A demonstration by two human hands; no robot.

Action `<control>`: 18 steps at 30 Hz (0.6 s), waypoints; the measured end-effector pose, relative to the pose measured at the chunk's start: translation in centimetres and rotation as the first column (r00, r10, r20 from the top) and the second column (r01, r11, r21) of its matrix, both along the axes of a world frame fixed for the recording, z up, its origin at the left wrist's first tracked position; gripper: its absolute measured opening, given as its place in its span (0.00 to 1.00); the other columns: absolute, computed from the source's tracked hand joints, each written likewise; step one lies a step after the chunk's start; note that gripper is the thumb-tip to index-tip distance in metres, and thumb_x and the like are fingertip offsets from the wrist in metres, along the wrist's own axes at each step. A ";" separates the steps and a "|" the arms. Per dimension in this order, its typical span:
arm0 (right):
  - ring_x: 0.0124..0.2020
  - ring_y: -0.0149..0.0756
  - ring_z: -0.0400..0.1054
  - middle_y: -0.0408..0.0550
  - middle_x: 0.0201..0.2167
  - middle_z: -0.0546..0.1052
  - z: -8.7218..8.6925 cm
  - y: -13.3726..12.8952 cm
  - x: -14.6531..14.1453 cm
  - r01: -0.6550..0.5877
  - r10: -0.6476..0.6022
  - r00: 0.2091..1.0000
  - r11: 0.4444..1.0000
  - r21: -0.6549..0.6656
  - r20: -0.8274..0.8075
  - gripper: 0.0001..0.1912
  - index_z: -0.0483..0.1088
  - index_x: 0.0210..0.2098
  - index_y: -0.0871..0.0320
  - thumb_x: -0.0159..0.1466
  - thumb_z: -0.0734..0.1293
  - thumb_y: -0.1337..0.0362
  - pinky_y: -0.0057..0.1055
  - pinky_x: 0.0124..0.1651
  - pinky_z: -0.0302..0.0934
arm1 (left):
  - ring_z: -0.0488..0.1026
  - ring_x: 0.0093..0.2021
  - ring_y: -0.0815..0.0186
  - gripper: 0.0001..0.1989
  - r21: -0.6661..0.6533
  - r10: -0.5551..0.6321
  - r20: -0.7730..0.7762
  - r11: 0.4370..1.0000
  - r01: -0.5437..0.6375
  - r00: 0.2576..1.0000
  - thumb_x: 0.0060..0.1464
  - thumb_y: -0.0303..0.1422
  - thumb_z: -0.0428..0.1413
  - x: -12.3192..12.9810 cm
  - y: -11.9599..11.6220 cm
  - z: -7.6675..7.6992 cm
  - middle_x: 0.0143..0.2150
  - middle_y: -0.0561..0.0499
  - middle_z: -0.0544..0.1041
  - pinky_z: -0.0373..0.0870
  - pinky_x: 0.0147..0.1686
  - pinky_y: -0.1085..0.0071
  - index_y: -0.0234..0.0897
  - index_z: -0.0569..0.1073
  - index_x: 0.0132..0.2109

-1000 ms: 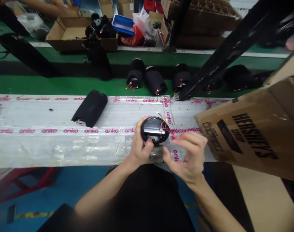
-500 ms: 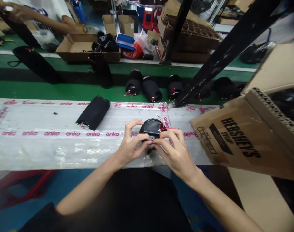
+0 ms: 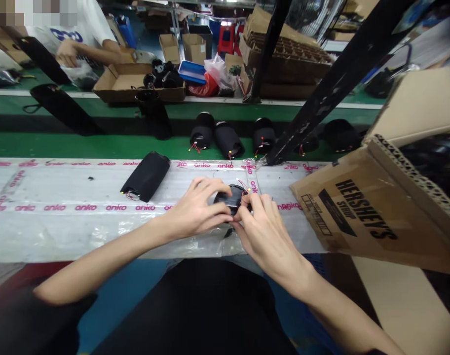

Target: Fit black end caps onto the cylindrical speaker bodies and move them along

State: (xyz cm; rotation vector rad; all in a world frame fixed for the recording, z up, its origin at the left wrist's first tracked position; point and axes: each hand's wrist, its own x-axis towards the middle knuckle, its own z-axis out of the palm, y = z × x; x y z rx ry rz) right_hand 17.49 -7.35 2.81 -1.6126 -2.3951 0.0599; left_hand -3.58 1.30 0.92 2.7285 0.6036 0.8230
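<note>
Bracketing a black wired unit (image 3: 230, 198) over the film-covered bench (image 3: 62, 234): left hand (image 3: 197, 207), right hand (image 3: 261, 224), fingertips meeting at its near edge; grip hidden, cannot tell.
Black sleeve (image 3: 147, 176) lies left; HERSHEY'S carton (image 3: 361, 207) right, contents blurred; slanted post (image 3: 317, 93) beyond. Farther: cardboard box (image 3: 117, 84) holding black parts (image 3: 169, 76).

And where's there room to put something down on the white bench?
The white bench is mostly bare left of its black case, except a dark scrap. It's crowded where the left hand and right hand meet at the wired piece.
</note>
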 end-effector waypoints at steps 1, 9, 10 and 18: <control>0.47 0.53 0.64 0.63 0.50 0.72 -0.1 0.0 0.1 -0.007 0.007 1.000 1.000 -0.009 -0.018 0.05 0.76 0.45 0.64 0.71 0.68 0.71 0.50 0.47 0.70 | 0.72 0.64 0.53 0.08 -0.164 0.068 0.064 0.985 -0.057 0.996 0.71 0.38 0.58 0.2 0.3 0.1 0.59 0.42 0.76 0.67 0.65 0.52 0.40 0.75 0.52; 0.49 0.50 0.63 0.59 0.51 0.71 -0.7 -0.1 1.4 -0.043 0.035 0.960 0.999 -0.023 -0.276 0.03 0.77 0.39 0.58 0.71 0.70 0.70 0.48 0.51 0.67 | 0.76 0.65 0.53 0.17 -0.874 0.155 0.079 0.486 -0.007 0.985 0.71 0.39 0.53 3.3 2.3 -1.0 0.63 0.45 0.80 0.68 0.68 0.56 0.40 0.76 0.61; 0.49 0.49 0.64 0.57 0.51 0.71 -0.4 0.4 2.1 -0.086 0.062 0.930 0.995 -0.051 -0.363 0.04 0.77 0.37 0.57 0.70 0.71 0.69 0.47 0.52 0.67 | 0.77 0.64 0.54 0.16 -0.867 0.172 0.100 0.498 0.001 0.980 0.71 0.38 0.53 3.5 2.3 -1.0 0.61 0.45 0.81 0.69 0.67 0.56 0.39 0.77 0.59; 0.29 0.35 0.69 0.43 0.27 0.74 -0.8 10.1 6.7 -0.137 -0.287 0.522 0.901 -0.411 -0.803 0.14 0.70 0.32 0.55 0.66 0.72 0.53 0.34 0.36 0.65 | 0.80 0.57 0.53 0.15 -0.809 0.192 0.096 0.586 -0.035 0.977 0.69 0.35 0.53 3.7 1.8 -0.3 0.58 0.46 0.84 0.73 0.59 0.57 0.39 0.79 0.57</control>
